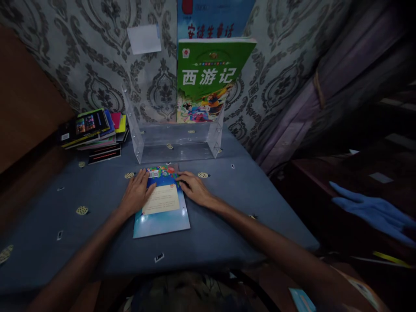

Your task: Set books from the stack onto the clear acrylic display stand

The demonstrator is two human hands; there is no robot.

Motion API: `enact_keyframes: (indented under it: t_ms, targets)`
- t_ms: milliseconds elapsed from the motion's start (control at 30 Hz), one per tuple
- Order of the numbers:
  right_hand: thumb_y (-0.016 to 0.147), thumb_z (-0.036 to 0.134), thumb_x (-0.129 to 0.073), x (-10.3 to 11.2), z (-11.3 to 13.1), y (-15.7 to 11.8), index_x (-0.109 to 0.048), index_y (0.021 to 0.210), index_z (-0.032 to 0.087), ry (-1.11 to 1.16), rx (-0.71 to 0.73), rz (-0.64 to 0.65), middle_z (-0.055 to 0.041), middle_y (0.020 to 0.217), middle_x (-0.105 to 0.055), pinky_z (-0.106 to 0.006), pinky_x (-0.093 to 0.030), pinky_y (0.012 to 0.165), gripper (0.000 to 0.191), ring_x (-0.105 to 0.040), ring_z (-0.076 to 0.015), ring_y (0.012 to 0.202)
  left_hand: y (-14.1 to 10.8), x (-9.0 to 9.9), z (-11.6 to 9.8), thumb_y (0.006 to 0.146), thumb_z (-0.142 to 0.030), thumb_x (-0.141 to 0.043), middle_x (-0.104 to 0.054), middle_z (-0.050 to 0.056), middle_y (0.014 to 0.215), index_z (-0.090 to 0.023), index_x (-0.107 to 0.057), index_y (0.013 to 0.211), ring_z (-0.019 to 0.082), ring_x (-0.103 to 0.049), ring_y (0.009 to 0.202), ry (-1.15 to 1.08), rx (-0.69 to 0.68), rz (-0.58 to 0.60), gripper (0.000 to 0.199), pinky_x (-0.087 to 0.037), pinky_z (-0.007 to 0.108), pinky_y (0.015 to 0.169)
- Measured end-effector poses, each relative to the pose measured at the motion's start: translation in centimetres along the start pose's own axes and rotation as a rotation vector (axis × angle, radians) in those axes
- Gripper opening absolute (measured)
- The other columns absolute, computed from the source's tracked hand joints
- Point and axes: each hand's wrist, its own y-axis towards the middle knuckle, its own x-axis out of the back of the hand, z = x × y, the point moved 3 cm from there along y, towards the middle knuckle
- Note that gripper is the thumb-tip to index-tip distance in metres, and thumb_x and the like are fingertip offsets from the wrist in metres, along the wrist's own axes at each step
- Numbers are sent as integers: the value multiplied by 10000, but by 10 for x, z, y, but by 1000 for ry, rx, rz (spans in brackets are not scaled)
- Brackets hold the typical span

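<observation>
On the desk (211, 242), towards its front edge, lies a glossy blue book (162, 222): light, bendy, slippery, I'd guess, best taken by its sides. Left hand (135, 191) spread on it, right hand (194, 189) loosely open, touching.

Glossy paper covers the blue book (162, 221); the rack (177, 152) is smooth, clear plastic.

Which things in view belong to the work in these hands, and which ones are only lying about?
Probably in use:
blue book, touched by left hand and right hand
clear rack, just beyond it
green book, upright at the rack

Probably just lying about:
book pile, far left
blue glove, right of the table
</observation>
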Motion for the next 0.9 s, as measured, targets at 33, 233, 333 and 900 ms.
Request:
enact_keyframes:
  t_ms: [33,233,333,900]
  targets:
    - [929,130,-529,-1,-2,2,-708,1113,189,3,-5,-12,-138,1240,-674,-476,-495,1023,263,-614,-263,1211,1,0,-1,1021,-491,-307,-433,187,1558,-83,-449,1463,302,-363,1477,10,-4,-2,618,-296,493,1199]
    - [922,121,-534,-4,-6,2,-715,1100,212,55,2,-61,-113,1259,-677,-458,-498,1022,270,-623,-246,1203,9,5,-10,1017,-488,-334,-457,177,1544,-75,-467,1453,308,-373,1472,43,-47,16,614,-310,488,1202]
    - [918,121,-542,-3,-6,0,-716,1111,213,64,11,-68,-114,1280,-673,-460,-496,1026,276,-622,-247,1207,15,3,-17,1020,-488,-337,-449,170,1551,-93,-452,1469,297,-379,1470,39,-97,20,609,-294,494,1209]
    - [921,120,-486,0,-8,2,-678,1172,224,97,-20,-127,-89,1172,-712,-416,-512,1004,333,-654,-225,1118,58,-9,-65,1054,-393,-273,-399,111,1592,-170,-402,1525,235,-336,1495,-70,-337,140,536,-253,485,1211]
